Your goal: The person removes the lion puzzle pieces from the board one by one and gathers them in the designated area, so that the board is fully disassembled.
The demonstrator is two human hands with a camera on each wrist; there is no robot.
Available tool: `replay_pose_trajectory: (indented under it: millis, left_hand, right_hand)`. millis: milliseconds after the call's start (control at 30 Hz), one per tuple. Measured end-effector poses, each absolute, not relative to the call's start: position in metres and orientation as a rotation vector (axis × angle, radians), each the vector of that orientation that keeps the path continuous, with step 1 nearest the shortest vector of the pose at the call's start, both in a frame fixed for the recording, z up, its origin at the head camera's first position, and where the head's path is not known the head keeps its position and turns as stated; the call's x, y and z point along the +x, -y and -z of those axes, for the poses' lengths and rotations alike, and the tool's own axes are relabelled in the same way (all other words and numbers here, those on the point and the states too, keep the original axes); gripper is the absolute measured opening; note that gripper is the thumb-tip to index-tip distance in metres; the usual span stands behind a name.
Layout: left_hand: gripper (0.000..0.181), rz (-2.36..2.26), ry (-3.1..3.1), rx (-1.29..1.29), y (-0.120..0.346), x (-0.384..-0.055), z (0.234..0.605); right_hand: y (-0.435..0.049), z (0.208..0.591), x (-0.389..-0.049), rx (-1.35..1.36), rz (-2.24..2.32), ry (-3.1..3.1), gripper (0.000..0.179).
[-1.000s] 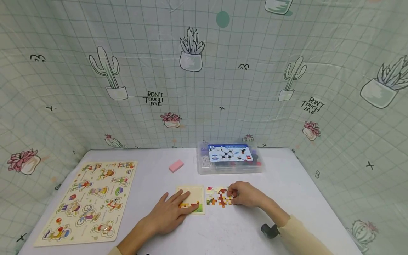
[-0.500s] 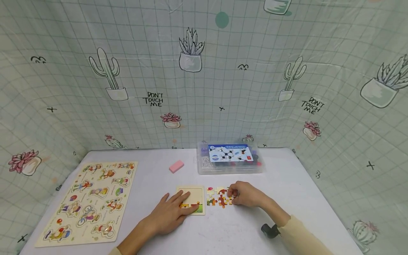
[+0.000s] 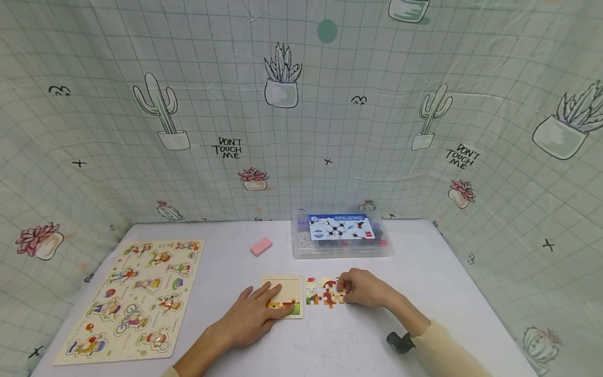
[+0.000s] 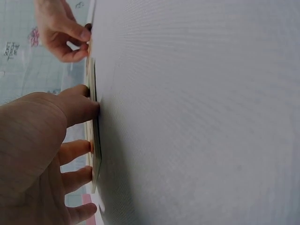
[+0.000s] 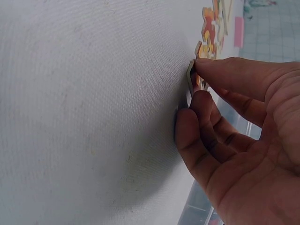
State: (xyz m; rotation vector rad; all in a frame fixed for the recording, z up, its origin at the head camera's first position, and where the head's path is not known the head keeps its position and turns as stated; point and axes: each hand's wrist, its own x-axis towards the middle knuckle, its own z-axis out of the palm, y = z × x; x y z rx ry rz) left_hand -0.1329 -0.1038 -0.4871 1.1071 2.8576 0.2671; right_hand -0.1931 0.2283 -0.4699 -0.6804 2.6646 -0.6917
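My left hand rests with spread fingers on a small square wooden puzzle tray. In the left wrist view, the thumb touches the edge of the tray. Giraffe-coloured pieces lie along the tray's near side, partly under the fingers. Just right of the tray, several loose jigsaw pieces lie close together on the table. At their right end my right hand pinches a puzzle piece between thumb and curled fingers. Most of that piece is hidden by the fingers.
A clear plastic box with a molecule-picture label stands at the back. A pink block lies left of it. The large picture puzzle board covers the left side. A small black object lies beside the right forearm.
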Motion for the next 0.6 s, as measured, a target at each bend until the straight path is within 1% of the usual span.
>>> replay_pose_trajectory:
  millis: [333, 600]
  left_hand:
    - [0.051, -0.285, -2.885, 1.134, 0.1066, -0.1335, 0.4909]
    - [0.052, -0.398, -2.846, 1.073, 0.1133, -0.1322, 0.4885]
  right_hand:
    - [-0.2285, 0.4710, -0.1943, -0.667, 0.702, -2.659, 0.014]
    - [-0.2200, 0.4693, -0.1973, -0.672, 0.760, -2.639, 0.011]
